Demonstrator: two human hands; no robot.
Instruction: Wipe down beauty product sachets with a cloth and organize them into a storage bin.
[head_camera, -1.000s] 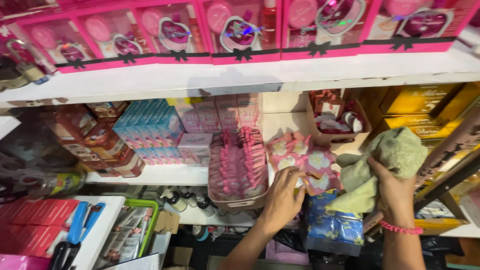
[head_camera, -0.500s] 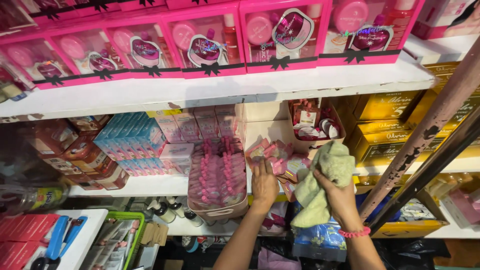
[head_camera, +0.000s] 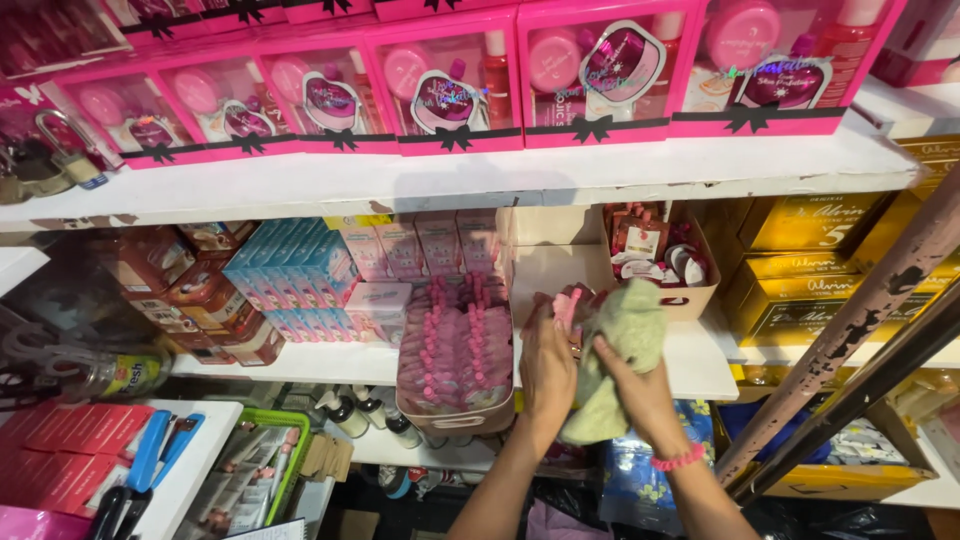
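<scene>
Both hands have drawn together: left hand (head_camera: 547, 365) now grips small pink sachets (head_camera: 567, 303), right hand (head_camera: 640, 390) at three o'clock clutches a crumpled pale-green cloth (head_camera: 620, 345).

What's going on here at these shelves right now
A person stands at stocked shop shelves with both hands raised at the middle shelf. The right hand grips a pale green cloth and presses it against some small pink packets, which the left hand holds. Just left of the hands sits a tray of pink tubes. Pink gift boxes line the shelf above, and gold boxes are stacked to the right.
</scene>
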